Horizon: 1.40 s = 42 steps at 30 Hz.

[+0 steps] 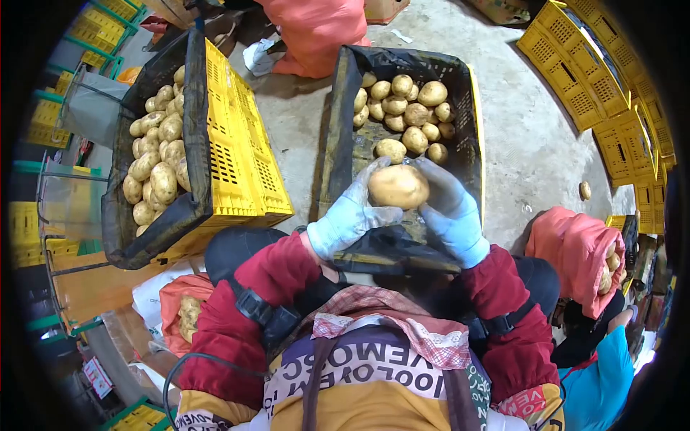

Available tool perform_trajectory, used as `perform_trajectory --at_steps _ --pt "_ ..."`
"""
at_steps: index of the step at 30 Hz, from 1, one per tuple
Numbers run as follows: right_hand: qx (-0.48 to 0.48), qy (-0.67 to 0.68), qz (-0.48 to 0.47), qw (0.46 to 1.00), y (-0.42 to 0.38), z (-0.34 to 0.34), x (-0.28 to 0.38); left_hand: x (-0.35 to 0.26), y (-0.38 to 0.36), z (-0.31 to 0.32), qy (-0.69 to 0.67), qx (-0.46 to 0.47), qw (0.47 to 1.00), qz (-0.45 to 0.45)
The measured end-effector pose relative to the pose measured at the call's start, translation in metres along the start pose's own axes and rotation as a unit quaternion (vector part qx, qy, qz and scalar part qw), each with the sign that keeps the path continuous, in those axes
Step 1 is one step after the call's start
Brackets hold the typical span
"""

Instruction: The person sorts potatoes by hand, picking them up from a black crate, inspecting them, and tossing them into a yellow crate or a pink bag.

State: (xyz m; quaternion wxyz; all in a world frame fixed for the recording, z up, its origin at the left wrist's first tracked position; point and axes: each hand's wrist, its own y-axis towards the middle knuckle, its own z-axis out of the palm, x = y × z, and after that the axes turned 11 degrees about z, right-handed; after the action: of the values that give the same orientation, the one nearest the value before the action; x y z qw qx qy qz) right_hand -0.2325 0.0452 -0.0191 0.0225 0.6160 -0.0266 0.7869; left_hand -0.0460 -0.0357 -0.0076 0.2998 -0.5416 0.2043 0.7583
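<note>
A large potato [398, 187] is held between my two gloved hands, over the near part of a black-lined crate [332, 144]. My left hand [356, 213] grips its left side, with the thumb below it. My right hand [451, 208] is curved round its right side, fingers on the edge. Beyond my hands, several smaller potatoes [415, 113] lie in the far part of the same crate. One potato [390, 150] rests just past the held one. Both gloves are light blue and look dirty at the fingers.
A yellow crate with black lining [233, 144] at the left holds many potatoes [164, 179]. Red sacks [575, 251] stand at right, lower left and far side. Stacked yellow crates [575, 65] line the upper right. Another person's blue sleeve [600, 381] shows at lower right.
</note>
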Motion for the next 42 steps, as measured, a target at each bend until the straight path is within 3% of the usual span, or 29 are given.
perform_trajectory --at_steps 4,9,11,12,13,14,15,16,18,19,22,24,26,29,30,32,34,36,37,38,39,40,41,42 --pt "-0.024 0.068 0.045 0.996 0.002 0.007 0.005 -0.005 0.008 -0.008 -0.06 0.043 0.997 0.027" --pt "-0.013 0.044 0.071 0.996 0.008 0.01 -0.003 -0.021 0.002 -0.029 -0.196 -0.061 0.978 -0.021" --pt "-0.036 0.002 0.136 0.99 0.01 0.006 -0.01 -0.05 0.008 -0.073 -0.381 -0.078 0.921 0.01" --pt "-0.032 -0.001 0.14 0.99 0.011 -0.001 -0.023 -0.086 0.008 -0.072 -0.379 -0.15 0.903 0.138" --pt "-0.034 -0.033 0.171 0.984 0.013 -0.011 -0.042 -0.115 0.009 -0.085 -0.386 -0.108 0.887 0.229" --pt "-0.035 -0.065 0.201 0.977 0.015 -0.018 -0.058 -0.13 0.007 -0.115 -0.325 -0.169 0.873 0.322" --pt "-0.033 -0.09 0.22 0.971 0.018 -0.02 -0.068 -0.144 0.003 -0.125 -0.387 -0.214 0.832 0.334" --pt "-0.031 -0.095 0.222 0.97 0.025 -0.024 -0.08 -0.152 0.0 -0.132 -0.427 -0.217 0.827 0.294" --pt "-0.009 -0.249 0.342 0.906 0.048 -0.037 -0.109 -0.134 0.003 -0.114 -0.349 -0.264 0.858 0.271" --pt "0.002 -0.371 0.307 0.876 0.062 -0.046 -0.126 -0.118 0.002 -0.099 -0.352 -0.269 0.854 0.273" --pt "0.028 -0.624 0.235 0.744 0.107 -0.056 -0.146 -0.049 -0.005 -0.048 -0.226 -0.144 0.959 0.093" --pt "-0.014 -0.666 0.254 0.702 0.14 -0.066 -0.174 -0.011 0.0 -0.026 -0.162 -0.124 0.979 -0.026" --pt "-0.041 -0.68 0.235 0.693 0.163 -0.067 -0.191 0.006 -0.002 -0.014 -0.145 -0.081 0.985 -0.042" --pt "-0.018 -0.713 0.17 0.68 0.19 -0.065 -0.22 0.025 0.004 -0.019 -0.042 -0.099 0.99 -0.086" --pt "-0.011 -0.71 0.174 0.682 0.194 -0.063 -0.229 0.025 0.008 -0.022 -0.042 -0.105 0.989 -0.092" --pt "0.018 -0.795 0.19 0.576 0.199 -0.056 -0.244 0.023 0.015 -0.026 -0.083 -0.137 0.981 -0.109" --pt "-0.026 -0.804 0.153 0.575 0.205 -0.054 -0.256 0.029 0.018 -0.025 -0.159 -0.16 0.968 -0.113" --pt "0.024 -0.771 0.282 0.571 0.21 -0.035 -0.219 0.031 0.015 -0.021 -0.245 -0.188 0.938 -0.158" --pt "0.024 -0.771 0.281 0.571 0.209 -0.038 -0.224 0.033 0.012 -0.021 -0.218 -0.17 0.948 -0.16" --pt "-0.045 -0.66 0.323 0.677 0.207 -0.049 -0.236 0.033 0.011 -0.021 -0.218 -0.169 0.948 -0.159" --pt "-0.114 -0.53 0.355 0.762 0.203 -0.061 -0.249 0.027 0.012 -0.021 -0.161 -0.147 0.962 -0.162" --pt "-0.156 -0.316 0.384 0.853 0.198 -0.064 -0.255 0.023 0.011 -0.02 -0.103 -0.124 0.973 -0.164" --pt "-0.104 -0.106 0.422 0.895 0.188 -0.08 -0.251 0.026 0.009 -0.019 -0.089 -0.124 0.979 -0.135" --pt "-0.049 0.108 0.437 0.892 0.176 -0.066 -0.199 0.028 0.007 -0.018 -0.077 -0.123 0.984 -0.106"
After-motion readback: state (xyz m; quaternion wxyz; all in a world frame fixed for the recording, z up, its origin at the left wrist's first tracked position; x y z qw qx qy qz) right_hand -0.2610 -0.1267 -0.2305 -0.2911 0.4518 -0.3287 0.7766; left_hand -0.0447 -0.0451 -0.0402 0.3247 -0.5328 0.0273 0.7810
